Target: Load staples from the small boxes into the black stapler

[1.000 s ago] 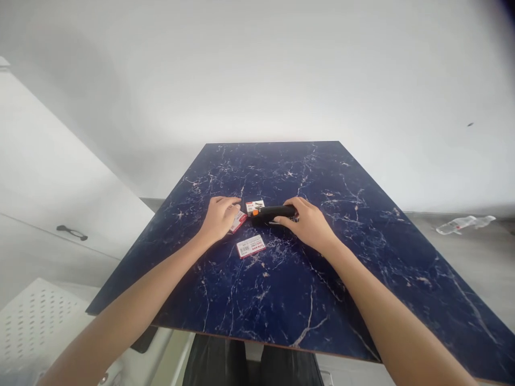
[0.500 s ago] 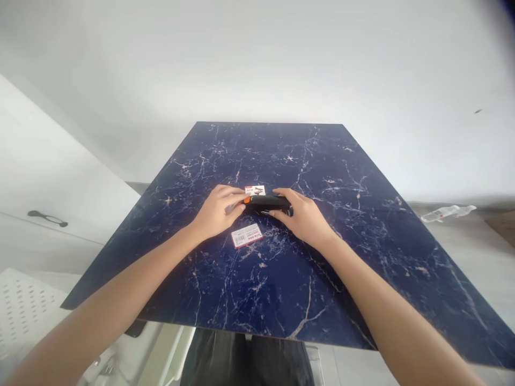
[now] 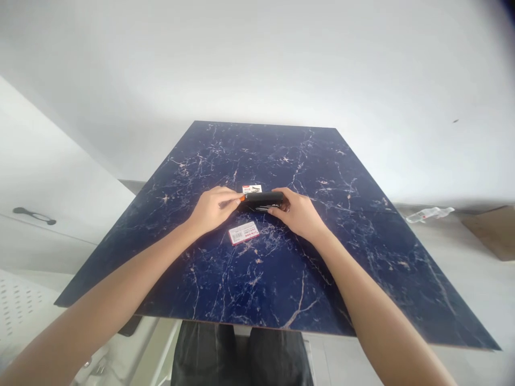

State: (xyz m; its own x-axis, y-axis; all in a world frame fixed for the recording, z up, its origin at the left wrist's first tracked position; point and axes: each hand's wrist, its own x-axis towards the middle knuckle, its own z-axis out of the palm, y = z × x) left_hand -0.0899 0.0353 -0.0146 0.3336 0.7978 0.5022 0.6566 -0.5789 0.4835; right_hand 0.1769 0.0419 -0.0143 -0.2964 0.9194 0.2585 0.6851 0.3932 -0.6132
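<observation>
A black stapler (image 3: 263, 200) with an orange part at its left end lies sideways between my hands, low over the table. My right hand (image 3: 296, 210) is closed round its right end, thumb in front and fingers behind. At the left end, my left hand (image 3: 217, 208) pinches the orange part between thumb and fingers. Just behind the stapler is a small white box (image 3: 252, 188) with a dark picture on it, partly hidden. In front lies another small white and red box (image 3: 244, 234) with a barcode and red print.
The blue marble-patterned table (image 3: 257, 284) runs back to a white wall (image 3: 257, 64). To the left is a white cabinet with a dark handle (image 3: 34, 216). Beyond the right edge, a clear plastic bottle-like thing (image 3: 429, 215) and a cardboard box (image 3: 493, 230) are on the floor.
The view has shifted slightly, showing more of the cardboard box at right. The stapler's front side now shows more, and both hands keep their hold on it.
</observation>
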